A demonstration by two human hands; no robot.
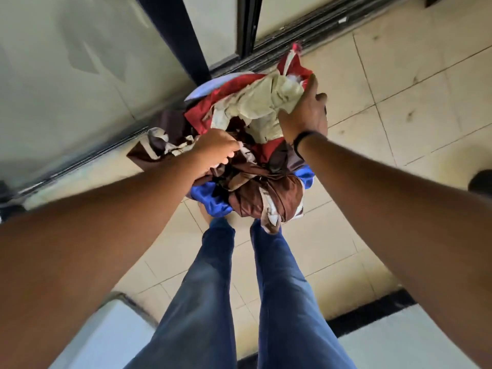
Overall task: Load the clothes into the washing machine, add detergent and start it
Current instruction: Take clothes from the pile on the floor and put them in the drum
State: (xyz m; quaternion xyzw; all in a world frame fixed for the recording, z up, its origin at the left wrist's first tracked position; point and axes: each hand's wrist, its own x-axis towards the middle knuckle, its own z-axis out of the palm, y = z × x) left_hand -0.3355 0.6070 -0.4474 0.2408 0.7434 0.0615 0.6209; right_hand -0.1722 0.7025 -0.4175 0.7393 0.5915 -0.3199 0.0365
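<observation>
From the head camera, looking straight down, a heap of clothes [253, 145] sits in front of the person's feet on a floor of pale square tiles [415, 83] with thin dark grout lines and a few smudges. The heap is crumpled and soft: a cream cloth [263, 102] with creased, worn-looking folds lies on top, a red garment [205, 107] spreads beneath it and rises to a point at the far side, a glossy brown fabric [269, 193] with pale patches bunches at the near side, and bright blue cloth [213, 198] shows at the near edge on both sides. A curved pale blue rim [210, 85], smooth like plastic, shows at the far left of the heap; what it belongs to is hidden by the clothes.

The left hand [215, 150] has its fingers curled into the brown and pale fabric at the left of the heap, gripping it. The right hand [303, 115] lies on the cream cloth at the right, fingers buried in the folds and thumb raised; it seems to grasp the cloth, though the fingertips are hidden. A thin black band [302, 138] circles the right wrist.

Both legs wear blue jeans [279, 288]. A dark door track [279, 47] runs diagonally beyond the heap, with frosted glass panels [66, 62] behind it. A smooth white box corner [106, 336] shows at lower left.
</observation>
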